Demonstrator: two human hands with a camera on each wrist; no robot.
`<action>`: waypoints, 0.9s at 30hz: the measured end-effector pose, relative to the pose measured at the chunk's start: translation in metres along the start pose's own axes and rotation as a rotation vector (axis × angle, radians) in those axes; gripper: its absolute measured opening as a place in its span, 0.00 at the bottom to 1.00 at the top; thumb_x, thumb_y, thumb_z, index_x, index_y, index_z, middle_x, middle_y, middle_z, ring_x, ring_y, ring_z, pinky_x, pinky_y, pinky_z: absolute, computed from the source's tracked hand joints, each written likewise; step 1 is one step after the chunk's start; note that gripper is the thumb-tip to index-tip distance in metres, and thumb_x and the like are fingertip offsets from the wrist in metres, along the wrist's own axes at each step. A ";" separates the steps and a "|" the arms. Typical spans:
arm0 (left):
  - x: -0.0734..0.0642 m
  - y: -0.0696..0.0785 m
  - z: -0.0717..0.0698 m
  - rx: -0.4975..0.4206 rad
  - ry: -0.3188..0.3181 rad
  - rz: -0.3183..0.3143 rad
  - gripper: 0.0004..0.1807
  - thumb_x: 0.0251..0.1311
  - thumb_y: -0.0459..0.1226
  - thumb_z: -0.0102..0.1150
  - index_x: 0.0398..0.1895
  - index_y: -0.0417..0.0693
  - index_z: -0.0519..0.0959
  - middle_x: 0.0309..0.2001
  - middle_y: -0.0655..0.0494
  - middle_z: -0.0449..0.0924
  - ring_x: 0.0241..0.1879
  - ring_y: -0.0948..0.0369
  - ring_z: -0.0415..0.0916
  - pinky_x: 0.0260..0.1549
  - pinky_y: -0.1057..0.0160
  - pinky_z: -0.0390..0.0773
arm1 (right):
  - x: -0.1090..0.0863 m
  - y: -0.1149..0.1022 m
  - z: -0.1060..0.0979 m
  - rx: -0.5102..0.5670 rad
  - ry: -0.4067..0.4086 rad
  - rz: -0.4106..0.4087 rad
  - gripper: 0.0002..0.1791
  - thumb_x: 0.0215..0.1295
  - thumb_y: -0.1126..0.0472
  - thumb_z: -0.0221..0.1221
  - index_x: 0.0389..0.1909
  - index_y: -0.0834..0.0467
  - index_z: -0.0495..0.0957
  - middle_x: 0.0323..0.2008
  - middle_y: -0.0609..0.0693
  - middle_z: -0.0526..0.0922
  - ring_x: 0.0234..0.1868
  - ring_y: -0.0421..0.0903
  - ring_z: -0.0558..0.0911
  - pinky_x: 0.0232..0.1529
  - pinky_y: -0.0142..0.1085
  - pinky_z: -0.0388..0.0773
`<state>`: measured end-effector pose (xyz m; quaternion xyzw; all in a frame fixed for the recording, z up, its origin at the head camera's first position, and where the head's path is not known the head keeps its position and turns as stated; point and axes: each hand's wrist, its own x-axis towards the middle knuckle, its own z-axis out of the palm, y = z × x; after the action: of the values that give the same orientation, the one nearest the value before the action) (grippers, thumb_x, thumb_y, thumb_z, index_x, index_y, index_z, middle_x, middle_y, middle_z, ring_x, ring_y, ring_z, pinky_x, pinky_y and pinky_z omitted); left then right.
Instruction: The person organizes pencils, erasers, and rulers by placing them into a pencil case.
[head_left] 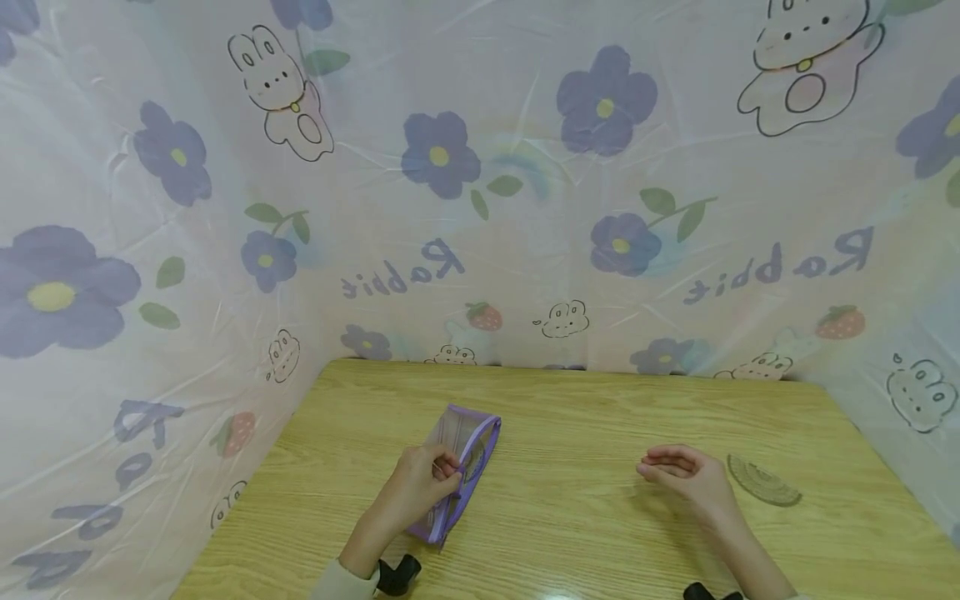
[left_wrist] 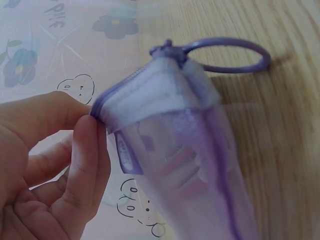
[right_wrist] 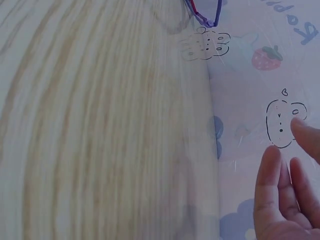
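A translucent pencil case (head_left: 448,429) with purple trim lies on the left part of the table, its zipped side gaping. My left hand (head_left: 416,482) pinches the zipper edge between thumb and fingers. In the left wrist view a purple ring (left_wrist: 227,42) hangs off the end of the case, and pinkish shapes show through its side. My right hand (head_left: 696,481) hovers over the right part of the table, fingers loosely bent and holding nothing. Just right of it lies a semicircular, see-through protractor (head_left: 763,481). In the right wrist view, thumb and fingertips stand apart.
The wood-grain table (head_left: 570,433) is enclosed by a pale curtain (head_left: 525,233) printed with rabbits, purple flowers and strawberries. Dark wrist-camera mounts (head_left: 399,575) sit at both wrists, close to the tabletop.
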<state>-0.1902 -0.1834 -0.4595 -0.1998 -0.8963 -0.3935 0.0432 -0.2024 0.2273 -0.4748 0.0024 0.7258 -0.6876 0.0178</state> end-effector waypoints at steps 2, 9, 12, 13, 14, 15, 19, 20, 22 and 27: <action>0.000 -0.001 0.001 0.003 0.003 0.002 0.04 0.59 0.26 0.66 0.33 0.41 0.82 0.29 0.60 0.79 0.28 0.68 0.76 0.28 0.71 0.81 | -0.001 0.000 -0.003 0.007 -0.006 0.007 0.18 0.61 0.67 0.68 0.50 0.69 0.79 0.40 0.52 0.86 0.40 0.41 0.86 0.44 0.36 0.84; 0.000 -0.002 0.001 -0.004 0.003 0.008 0.03 0.59 0.27 0.66 0.34 0.41 0.81 0.29 0.60 0.79 0.28 0.69 0.77 0.29 0.71 0.81 | -0.004 0.001 -0.016 0.080 -0.010 -0.006 0.14 0.61 0.71 0.67 0.48 0.66 0.80 0.39 0.53 0.86 0.40 0.44 0.86 0.45 0.39 0.84; 0.000 -0.002 0.001 -0.006 0.003 0.009 0.04 0.59 0.27 0.66 0.34 0.41 0.81 0.29 0.60 0.79 0.28 0.69 0.77 0.29 0.71 0.81 | -0.005 0.001 -0.021 0.079 -0.005 -0.007 0.12 0.62 0.71 0.66 0.47 0.64 0.81 0.39 0.52 0.86 0.40 0.43 0.86 0.44 0.37 0.84; 0.000 -0.002 0.001 -0.007 0.003 0.008 0.04 0.59 0.26 0.66 0.33 0.41 0.81 0.29 0.59 0.79 0.28 0.69 0.77 0.29 0.71 0.81 | -0.006 0.001 -0.023 0.075 -0.003 -0.006 0.12 0.62 0.70 0.66 0.46 0.63 0.82 0.40 0.52 0.87 0.40 0.42 0.86 0.44 0.37 0.84; -0.001 -0.003 0.001 -0.008 0.003 0.007 0.04 0.59 0.26 0.66 0.33 0.42 0.81 0.29 0.59 0.79 0.28 0.69 0.77 0.29 0.71 0.81 | -0.006 0.002 -0.025 0.069 -0.001 -0.006 0.12 0.62 0.70 0.66 0.46 0.62 0.82 0.40 0.52 0.87 0.40 0.42 0.86 0.44 0.36 0.84; -0.001 -0.003 0.001 -0.009 0.002 0.005 0.04 0.59 0.26 0.66 0.33 0.41 0.81 0.29 0.59 0.79 0.28 0.68 0.77 0.29 0.71 0.81 | -0.006 0.002 -0.026 0.068 0.003 -0.002 0.12 0.62 0.70 0.66 0.46 0.61 0.82 0.40 0.51 0.87 0.40 0.41 0.86 0.43 0.36 0.84; -0.001 -0.003 0.001 -0.010 -0.001 -0.003 0.03 0.59 0.26 0.65 0.34 0.40 0.81 0.29 0.60 0.79 0.28 0.68 0.77 0.29 0.71 0.81 | -0.008 0.001 -0.032 0.097 0.013 0.004 0.12 0.62 0.70 0.66 0.46 0.58 0.83 0.40 0.49 0.87 0.40 0.41 0.86 0.44 0.34 0.84; -0.001 -0.003 0.001 -0.009 -0.002 -0.004 0.03 0.59 0.26 0.65 0.34 0.40 0.81 0.29 0.60 0.79 0.28 0.68 0.77 0.29 0.71 0.81 | -0.009 0.001 -0.034 0.108 0.018 0.003 0.12 0.62 0.70 0.66 0.45 0.57 0.83 0.39 0.49 0.87 0.40 0.41 0.86 0.44 0.34 0.84; -0.001 -0.002 0.001 -0.009 -0.002 0.000 0.03 0.59 0.26 0.65 0.34 0.40 0.81 0.29 0.59 0.79 0.28 0.68 0.77 0.29 0.71 0.81 | -0.010 0.001 -0.037 0.123 0.024 -0.004 0.12 0.62 0.71 0.66 0.45 0.57 0.84 0.39 0.49 0.87 0.40 0.41 0.86 0.44 0.34 0.84; 0.000 -0.001 0.000 -0.013 0.000 0.014 0.03 0.59 0.26 0.65 0.34 0.38 0.81 0.29 0.58 0.79 0.28 0.68 0.77 0.29 0.70 0.81 | -0.013 0.001 -0.046 0.140 0.018 -0.034 0.13 0.61 0.73 0.66 0.45 0.59 0.83 0.39 0.51 0.87 0.40 0.42 0.87 0.44 0.37 0.84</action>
<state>-0.1907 -0.1835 -0.4602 -0.2062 -0.8923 -0.3992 0.0446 -0.1905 0.2735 -0.4734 -0.0027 0.6762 -0.7367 -0.0005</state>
